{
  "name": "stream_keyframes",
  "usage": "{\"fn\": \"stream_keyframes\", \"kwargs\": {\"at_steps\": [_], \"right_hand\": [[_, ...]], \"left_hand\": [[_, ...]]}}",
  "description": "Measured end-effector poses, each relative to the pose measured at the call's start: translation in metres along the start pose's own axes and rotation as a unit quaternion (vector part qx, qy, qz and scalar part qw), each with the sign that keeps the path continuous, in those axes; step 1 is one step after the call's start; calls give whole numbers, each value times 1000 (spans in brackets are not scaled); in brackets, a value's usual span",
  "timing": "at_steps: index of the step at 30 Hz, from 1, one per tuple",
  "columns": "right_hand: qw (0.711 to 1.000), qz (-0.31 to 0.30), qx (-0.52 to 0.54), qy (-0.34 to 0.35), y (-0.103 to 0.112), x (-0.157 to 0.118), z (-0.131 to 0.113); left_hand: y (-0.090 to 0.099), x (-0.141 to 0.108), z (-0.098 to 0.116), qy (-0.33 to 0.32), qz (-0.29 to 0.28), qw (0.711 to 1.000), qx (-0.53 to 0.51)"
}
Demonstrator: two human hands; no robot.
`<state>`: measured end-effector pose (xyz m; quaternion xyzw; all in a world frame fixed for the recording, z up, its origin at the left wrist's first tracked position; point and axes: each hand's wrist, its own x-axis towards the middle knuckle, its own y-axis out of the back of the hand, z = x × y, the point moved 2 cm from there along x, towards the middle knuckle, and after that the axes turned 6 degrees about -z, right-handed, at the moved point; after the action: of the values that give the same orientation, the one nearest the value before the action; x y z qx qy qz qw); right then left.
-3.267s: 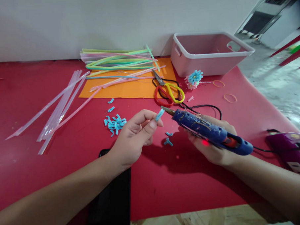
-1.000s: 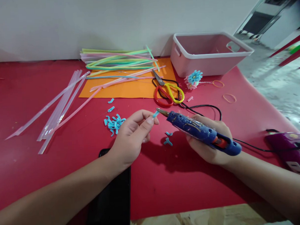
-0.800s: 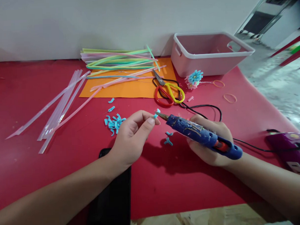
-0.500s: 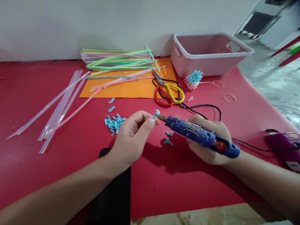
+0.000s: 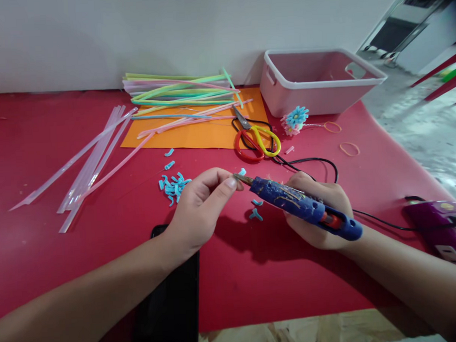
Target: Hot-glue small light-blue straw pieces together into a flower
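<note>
My left hand (image 5: 203, 207) pinches a small light-blue pipe cleaner piece (image 5: 242, 172) between thumb and forefinger; the fingertips hide part of it. Wrapped in my right hand (image 5: 320, 207) is a blue hot glue gun (image 5: 289, 198), its metal nozzle pointing left and meeting the left fingertips. Just left of my left hand lies a pile of short blue pipe cleaner pieces (image 5: 172, 186). Below the nozzle, a few loose blue pieces (image 5: 256, 214) rest on the red table (image 5: 233, 292). Under my left wrist is a black phone (image 5: 166, 305).
Scissors (image 5: 262, 142) with red and yellow handles lie on orange paper (image 5: 211, 136) near bundled pipe cleaners (image 5: 179, 90). Clear glue sticks (image 5: 95, 161) are at left. A pink basket (image 5: 315, 99), a blue flower (image 5: 297, 116), a black cord (image 5: 314, 160) and a purple box (image 5: 434, 227) sit rightward.
The glue gun's nozzle has shifted slightly left against my left fingertips. The blue piece's visible end has tilted a little to the right. Both hands otherwise stay nearly in place.
</note>
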<state>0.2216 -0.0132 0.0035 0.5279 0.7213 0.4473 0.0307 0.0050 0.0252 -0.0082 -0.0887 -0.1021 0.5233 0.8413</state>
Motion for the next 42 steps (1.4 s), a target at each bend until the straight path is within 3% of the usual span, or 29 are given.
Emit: {"fn": "stream_keyframes", "kwargs": {"at_steps": [16,25,33,42], "right_hand": [[1000,10,-22,16,2,0,-1],[1000,13,-15,-19,1,1,-3],[998,18,-23,-53,2,1,-4],[998,25,-38,-46,3,3,-7]], "left_hand": [[2,0,-4,34,-5,999,19],[0,-1,-2,50,-9,998,24],[-3,0,-1,60,-29,997,-37],[-6,2,4,97,-25,992,-75]]}}
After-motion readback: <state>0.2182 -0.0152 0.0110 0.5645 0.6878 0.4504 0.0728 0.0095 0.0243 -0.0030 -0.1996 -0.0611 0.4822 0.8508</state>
